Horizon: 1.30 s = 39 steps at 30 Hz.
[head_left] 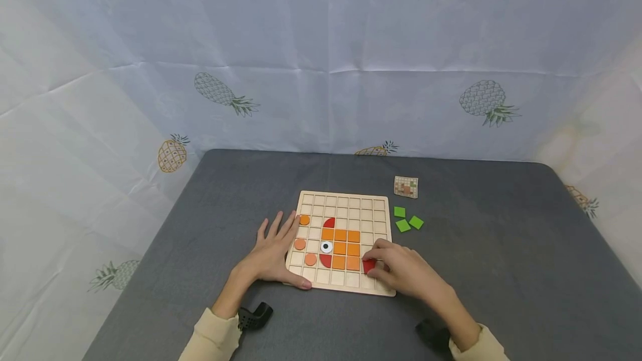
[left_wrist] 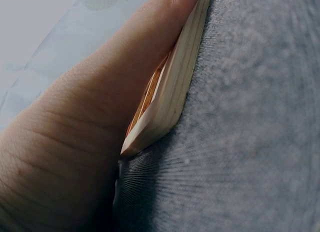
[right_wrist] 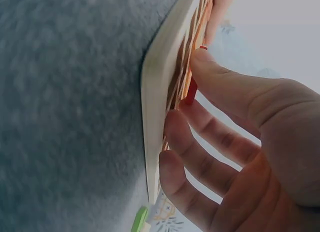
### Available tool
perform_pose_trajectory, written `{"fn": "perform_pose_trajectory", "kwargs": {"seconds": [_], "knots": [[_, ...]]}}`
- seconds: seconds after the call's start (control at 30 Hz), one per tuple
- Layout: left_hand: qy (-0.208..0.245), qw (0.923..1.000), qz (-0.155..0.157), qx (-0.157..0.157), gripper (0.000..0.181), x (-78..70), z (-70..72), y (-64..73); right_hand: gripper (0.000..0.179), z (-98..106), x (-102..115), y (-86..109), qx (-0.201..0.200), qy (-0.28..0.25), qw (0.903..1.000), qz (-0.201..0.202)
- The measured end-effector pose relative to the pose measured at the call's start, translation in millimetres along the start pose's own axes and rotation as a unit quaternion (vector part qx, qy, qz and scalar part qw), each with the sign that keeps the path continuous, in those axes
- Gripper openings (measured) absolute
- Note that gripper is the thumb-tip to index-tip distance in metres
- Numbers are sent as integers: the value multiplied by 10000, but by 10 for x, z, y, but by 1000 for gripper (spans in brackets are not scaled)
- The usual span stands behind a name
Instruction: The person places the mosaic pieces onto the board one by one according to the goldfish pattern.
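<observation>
A wooden grid board lies on the table with coloured tiles in its cells. Orange square tiles, two red quarter-round tiles, a white eye tile and three orange round tiles sit on it. My left hand is spread along the board's left side, its thumb at the front edge. Between thumb and finger, my right hand pinches a red tile over the cells right of the orange squares. In the right wrist view the red tile shows edge-on; the fingers partly hide its shape.
Three green square tiles lie on the grey table to the right of the board. Behind them is a small pattern card. A pineapple-print cloth hangs along the table's far edge.
</observation>
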<state>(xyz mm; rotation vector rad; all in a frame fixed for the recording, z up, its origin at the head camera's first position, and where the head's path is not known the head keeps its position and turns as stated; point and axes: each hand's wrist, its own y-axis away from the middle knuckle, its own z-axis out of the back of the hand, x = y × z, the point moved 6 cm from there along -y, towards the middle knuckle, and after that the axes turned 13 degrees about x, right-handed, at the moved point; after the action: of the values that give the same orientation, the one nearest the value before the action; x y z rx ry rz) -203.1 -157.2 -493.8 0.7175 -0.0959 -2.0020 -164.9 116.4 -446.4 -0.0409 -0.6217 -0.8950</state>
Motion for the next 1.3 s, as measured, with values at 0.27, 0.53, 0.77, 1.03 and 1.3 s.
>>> {"fn": "perform_pose_trajectory", "kwargs": {"seconds": [0.27, 0.53, 0.77, 1.03, 1.3], "knots": [[17, 10000, -5, 4, 154, -7, 7, -7, 25, -27, -9, -27, 3, -26, 9998, -179], [-3, 10000, 6, 0, 154, -5, 16, -3, 24, -17, 9, -51, -90, 62, 9998, -174], [-6, 10000, 52, 37, 153, -7, 20, -9, 27, -18, 2, -61, -123, 69, 9996, -227], [27, 10000, 54, 53, 153, -5, 18, -2, 23, -18, -11, -53, -112, -29, 9999, -69], [39, 10000, 10, 29, 153, -9, 10, 12, 20, -24, 5, -66, -177, 48, 9998, -72]]}}
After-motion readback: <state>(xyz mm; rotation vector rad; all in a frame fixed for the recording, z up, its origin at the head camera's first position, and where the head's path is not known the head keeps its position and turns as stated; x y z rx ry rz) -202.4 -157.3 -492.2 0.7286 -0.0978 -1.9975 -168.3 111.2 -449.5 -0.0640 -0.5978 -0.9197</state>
